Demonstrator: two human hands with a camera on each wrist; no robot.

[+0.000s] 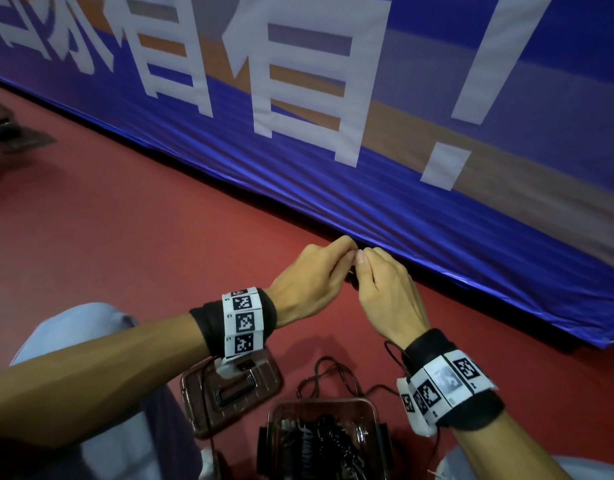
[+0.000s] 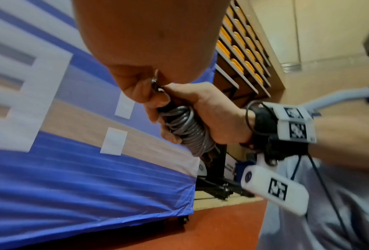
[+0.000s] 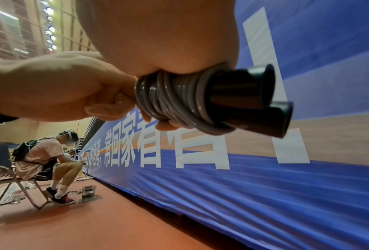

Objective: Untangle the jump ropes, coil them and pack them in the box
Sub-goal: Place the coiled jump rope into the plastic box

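Observation:
A grey jump rope (image 2: 187, 128) is coiled tightly round its two black handles (image 3: 254, 94). My right hand (image 1: 366, 259) grips this bundle round the coils (image 3: 179, 101), which sit under the palm. My left hand (image 1: 345, 252) meets it from the left and pinches the bundle's upper end, where a small metal piece (image 2: 154, 82) shows between the fingers (image 2: 136, 89). In the head view the rope is almost hidden between the two hands. The clear box (image 1: 374, 415) stands on the floor below my hands with dark coiled ropes inside.
The box lid (image 1: 264, 375) lies left of the box, and a loose black rope (image 1: 333, 372) curls on the red floor behind it. A blue banner (image 1: 437, 220) runs along the far side. Another person (image 3: 42, 157) sits on a folding chair to the left.

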